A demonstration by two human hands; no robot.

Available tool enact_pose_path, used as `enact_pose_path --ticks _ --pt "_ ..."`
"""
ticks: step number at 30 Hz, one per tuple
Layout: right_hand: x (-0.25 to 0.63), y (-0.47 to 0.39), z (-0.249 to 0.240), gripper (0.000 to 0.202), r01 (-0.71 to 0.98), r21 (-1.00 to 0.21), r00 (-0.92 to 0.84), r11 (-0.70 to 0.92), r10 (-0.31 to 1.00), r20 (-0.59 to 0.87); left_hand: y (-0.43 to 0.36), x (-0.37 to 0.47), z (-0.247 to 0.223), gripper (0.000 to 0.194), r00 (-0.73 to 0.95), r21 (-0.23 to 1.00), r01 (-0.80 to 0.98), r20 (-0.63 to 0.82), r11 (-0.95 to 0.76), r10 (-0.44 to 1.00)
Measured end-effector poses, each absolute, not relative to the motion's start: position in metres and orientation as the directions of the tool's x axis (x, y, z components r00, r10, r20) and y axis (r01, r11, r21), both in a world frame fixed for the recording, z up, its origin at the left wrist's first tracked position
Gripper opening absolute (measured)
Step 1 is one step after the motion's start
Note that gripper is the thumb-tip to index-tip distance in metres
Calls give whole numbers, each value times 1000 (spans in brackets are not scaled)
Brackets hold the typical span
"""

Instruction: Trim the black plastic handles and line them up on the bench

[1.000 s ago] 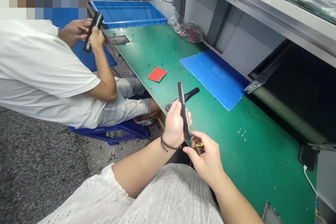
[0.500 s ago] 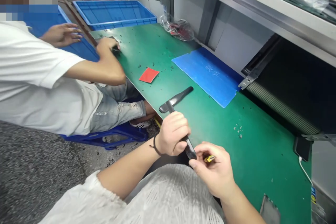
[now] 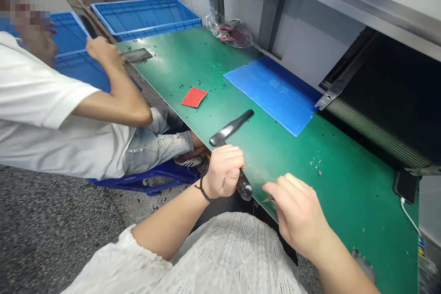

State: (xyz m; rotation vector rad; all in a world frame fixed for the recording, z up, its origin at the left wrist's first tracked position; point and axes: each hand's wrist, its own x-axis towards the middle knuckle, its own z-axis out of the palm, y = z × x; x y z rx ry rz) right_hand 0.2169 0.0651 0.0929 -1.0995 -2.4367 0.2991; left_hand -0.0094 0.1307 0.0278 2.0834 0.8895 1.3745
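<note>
My left hand (image 3: pixel 225 170) is closed around a long, glossy black plastic piece (image 3: pixel 244 188), whose rounded near end sticks out below the fist at the table's front edge. Its far end meets or overlaps a similar black piece (image 3: pixel 232 128) lying on the green table. My right hand (image 3: pixel 296 211) is closed on a small knife (image 3: pixel 269 199). Only the pointed blade and a speck of yellow show; the fingers hide the rest. The blade tip points left toward the held piece, a short gap away from it.
A red square (image 3: pixel 195 97) and a blue sheet (image 3: pixel 275 94) lie on the green table (image 3: pixel 347 193) among dark scraps. On the left sits a co-worker (image 3: pixel 113 87) holding a dark flat piece (image 3: pixel 138 55). Behind stand blue bins (image 3: pixel 148 16). A phone (image 3: pixel 404 187) is at right.
My right hand has let go of the black piece's near end and turned over, bringing the knife's blade toward it. The co-worker's hand has drawn back left with the dark piece.
</note>
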Motion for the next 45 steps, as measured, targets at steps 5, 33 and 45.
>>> enact_pose_path --ticks 5,33,45 --pt "201 79 101 57 631 -354 -613 690 723 319 128 -9 31 56 364 672 293 579 -680 729" --pt "203 77 80 41 796 16 -412 605 522 747 91 27 41 59 383 934 87 289 -346 877" --pt "215 87 119 59 607 -513 -523 607 791 317 103 16 29 56 506 849 15 450 -529 736"
